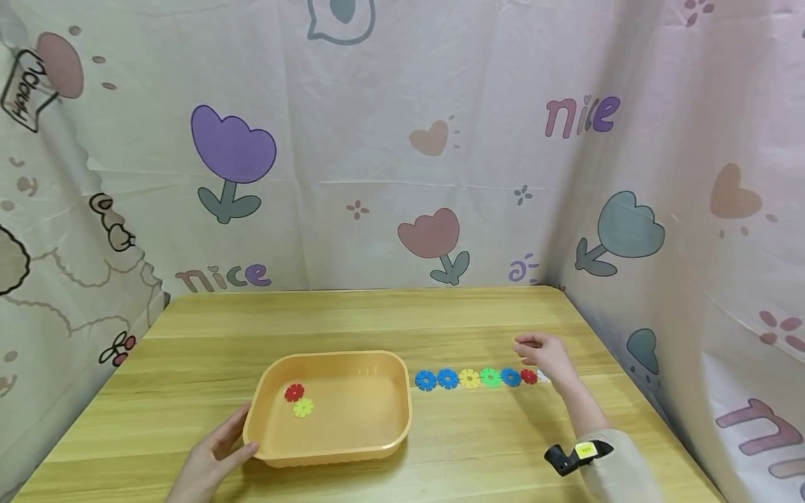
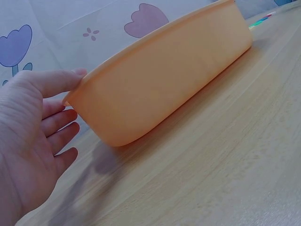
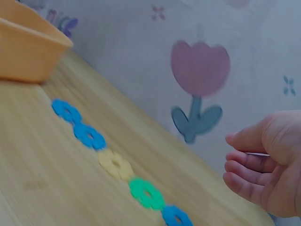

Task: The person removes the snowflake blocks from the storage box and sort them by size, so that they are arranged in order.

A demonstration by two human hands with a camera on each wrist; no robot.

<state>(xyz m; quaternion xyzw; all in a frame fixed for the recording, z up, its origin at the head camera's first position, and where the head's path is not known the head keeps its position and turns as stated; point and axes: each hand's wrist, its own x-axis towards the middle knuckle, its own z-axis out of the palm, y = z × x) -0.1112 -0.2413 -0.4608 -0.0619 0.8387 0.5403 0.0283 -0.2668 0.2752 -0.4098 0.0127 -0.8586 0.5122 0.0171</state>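
My left hand [image 1: 207, 457] holds the left end of a yellow-orange plastic basin [image 1: 333, 454], thumb on its rim and the other fingers along the outside. Inside the basin lie a red notched disc [image 1: 291, 397] and a yellow-green one [image 1: 307, 412]. Right of it, flower-shaped discs form a row: two blue [image 1: 420, 381], a yellow [image 1: 464, 381], a green [image 1: 486, 381], another blue [image 1: 506, 381], a red [image 1: 525, 380] and a white one [image 1: 544, 378], partly hidden. Above the row's right end hovers my right hand [image 1: 548, 358], fingers loosely bent, nothing visible in them.
The wood-grain table [image 1: 352, 318] carries the basin and the row. A patterned curtain [image 1: 352, 140] hangs behind the table and along both sides. A black strap with a yellow label [image 1: 585, 450] sits on my right wrist, over a light sleeve [image 1: 619, 468].
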